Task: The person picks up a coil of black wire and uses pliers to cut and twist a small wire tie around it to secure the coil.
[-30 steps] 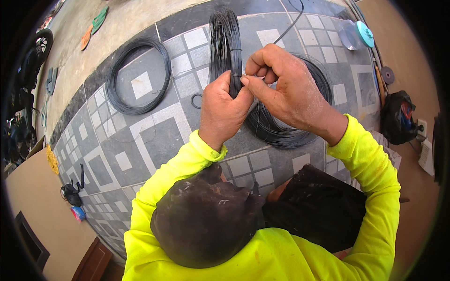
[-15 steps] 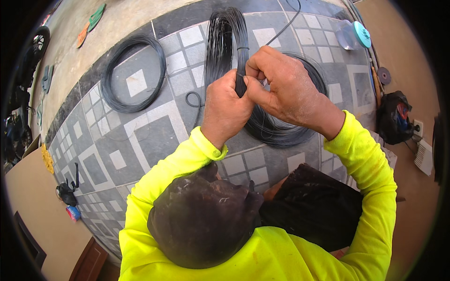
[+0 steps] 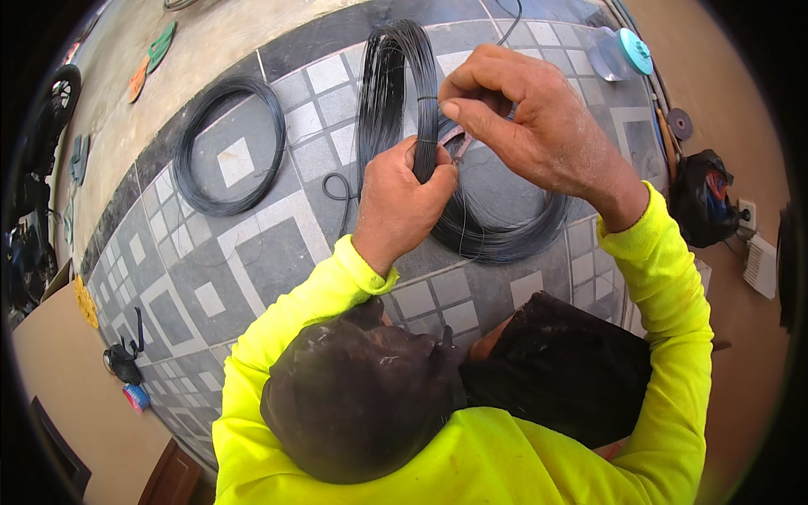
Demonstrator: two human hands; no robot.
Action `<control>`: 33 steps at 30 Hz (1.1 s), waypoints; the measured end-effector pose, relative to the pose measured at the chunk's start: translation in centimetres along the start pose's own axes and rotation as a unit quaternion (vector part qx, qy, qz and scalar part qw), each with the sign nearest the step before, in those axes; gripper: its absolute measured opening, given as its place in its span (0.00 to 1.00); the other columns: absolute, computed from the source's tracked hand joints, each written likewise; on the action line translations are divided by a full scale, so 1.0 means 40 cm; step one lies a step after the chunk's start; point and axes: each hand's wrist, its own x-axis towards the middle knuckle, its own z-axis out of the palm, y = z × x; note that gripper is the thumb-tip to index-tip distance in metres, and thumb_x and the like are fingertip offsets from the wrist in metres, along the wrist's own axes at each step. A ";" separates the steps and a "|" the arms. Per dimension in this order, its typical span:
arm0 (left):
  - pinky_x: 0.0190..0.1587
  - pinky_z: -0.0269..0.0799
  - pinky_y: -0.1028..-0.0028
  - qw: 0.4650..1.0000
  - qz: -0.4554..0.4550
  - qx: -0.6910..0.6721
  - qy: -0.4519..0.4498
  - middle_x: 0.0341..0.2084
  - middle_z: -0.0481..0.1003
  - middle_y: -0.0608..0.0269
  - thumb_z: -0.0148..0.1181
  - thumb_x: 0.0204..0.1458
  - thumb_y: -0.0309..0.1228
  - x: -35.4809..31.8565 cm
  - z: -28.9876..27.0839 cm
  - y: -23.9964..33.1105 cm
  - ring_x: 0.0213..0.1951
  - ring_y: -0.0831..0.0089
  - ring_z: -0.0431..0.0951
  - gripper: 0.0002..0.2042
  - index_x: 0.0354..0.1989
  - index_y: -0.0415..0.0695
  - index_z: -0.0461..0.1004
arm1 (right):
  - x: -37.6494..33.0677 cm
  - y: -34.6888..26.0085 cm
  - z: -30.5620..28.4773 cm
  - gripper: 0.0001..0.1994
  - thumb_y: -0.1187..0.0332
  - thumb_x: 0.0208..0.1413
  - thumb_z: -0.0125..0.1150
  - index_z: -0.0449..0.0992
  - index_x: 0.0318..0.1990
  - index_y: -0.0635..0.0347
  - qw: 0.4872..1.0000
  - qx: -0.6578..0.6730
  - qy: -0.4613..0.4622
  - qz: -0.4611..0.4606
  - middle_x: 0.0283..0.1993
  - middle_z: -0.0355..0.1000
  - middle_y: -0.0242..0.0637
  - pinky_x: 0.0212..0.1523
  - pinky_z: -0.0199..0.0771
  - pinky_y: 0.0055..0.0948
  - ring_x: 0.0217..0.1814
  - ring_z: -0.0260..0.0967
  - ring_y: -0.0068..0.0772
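Observation:
My left hand (image 3: 404, 195) is closed round one side of an upright coil of dark thin wire (image 3: 385, 93), its thumb and fingers wrapped about the bundle. Thin wire ties circle the bundle above and at the grip. Just right of the bundle, my right hand (image 3: 532, 118) is raised with thumb and forefinger pinched together beside the upper tie. What the pinch holds, if anything, is too fine to make out. Below it, a tool with a reddish handle (image 3: 459, 145) shows partly behind the bundle. Another wire coil (image 3: 497, 240) lies flat on the tiles beneath my right hand.
At the left lies a separate wire coil (image 3: 187, 172) on the patterned tiles. A clear jar with a turquoise lid (image 3: 635, 52), a grinding disc (image 3: 680, 123) and a black bag (image 3: 703, 198) stand along the right. Green and orange sandals (image 3: 160, 48) lie far left.
My right hand has drawn away from my left hand, up and to the right. The left hand keeps its grip on the coil, and the reddish tool handle has come into sight.

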 end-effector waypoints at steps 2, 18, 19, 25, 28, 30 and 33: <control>0.28 0.66 0.74 0.999 0.015 -0.022 0.017 0.17 0.70 0.64 0.60 0.51 0.30 0.002 0.002 0.011 0.23 0.80 0.68 0.08 0.29 0.37 0.74 | -0.035 0.007 0.019 0.11 0.64 0.57 0.63 0.78 0.36 0.65 0.998 -0.010 -0.054 0.020 0.34 0.74 0.45 0.32 0.75 0.31 0.31 0.75 0.41; 0.33 0.71 0.73 0.998 0.045 -0.034 0.015 0.23 0.76 0.60 0.62 0.55 0.32 0.006 0.001 -0.002 0.28 0.79 0.74 0.10 0.35 0.36 0.76 | -0.051 -0.035 0.091 0.09 0.68 0.51 0.62 0.76 0.32 0.66 0.968 0.135 -0.013 0.210 0.26 0.74 0.43 0.31 0.74 0.31 0.27 0.73 0.35; 0.33 0.71 0.73 0.999 0.044 -0.023 0.012 0.23 0.77 0.59 0.62 0.55 0.32 0.005 -0.002 -0.001 0.28 0.78 0.75 0.10 0.35 0.36 0.76 | -0.050 -0.036 0.092 0.09 0.68 0.51 0.62 0.76 0.32 0.66 0.974 0.119 -0.014 0.192 0.26 0.73 0.44 0.31 0.73 0.33 0.27 0.73 0.37; 0.35 0.73 0.72 0.998 0.064 -0.014 0.009 0.26 0.79 0.54 0.61 0.54 0.32 -0.001 0.008 -0.009 0.30 0.74 0.78 0.11 0.36 0.36 0.77 | -0.055 -0.035 0.107 0.09 0.67 0.50 0.63 0.74 0.34 0.64 0.998 0.035 0.000 0.054 0.29 0.71 0.46 0.32 0.73 0.39 0.29 0.72 0.47; 0.36 0.73 0.71 0.994 0.088 0.067 -0.002 0.27 0.79 0.53 0.60 0.54 0.32 0.005 0.008 -0.016 0.30 0.71 0.79 0.11 0.37 0.35 0.77 | -0.034 -0.073 0.081 0.09 0.68 0.51 0.64 0.74 0.35 0.63 1.000 0.024 -0.006 0.013 0.31 0.71 0.47 0.33 0.74 0.39 0.32 0.73 0.48; 0.36 0.73 0.70 0.994 0.079 0.071 -0.002 0.27 0.79 0.52 0.60 0.54 0.32 0.004 0.003 -0.007 0.30 0.68 0.80 0.11 0.37 0.35 0.77 | -0.021 -0.073 0.052 0.08 0.69 0.52 0.63 0.74 0.35 0.63 1.000 0.005 -0.004 0.001 0.32 0.71 0.47 0.34 0.74 0.39 0.33 0.73 0.48; 0.35 0.73 0.69 0.998 0.056 -0.006 0.015 0.27 0.79 0.51 0.60 0.54 0.33 0.000 0.003 0.004 0.30 0.66 0.80 0.11 0.37 0.35 0.77 | -0.047 -0.042 0.055 0.08 0.68 0.53 0.63 0.75 0.36 0.64 0.999 -0.043 -0.031 0.000 0.33 0.72 0.46 0.36 0.75 0.38 0.33 0.74 0.48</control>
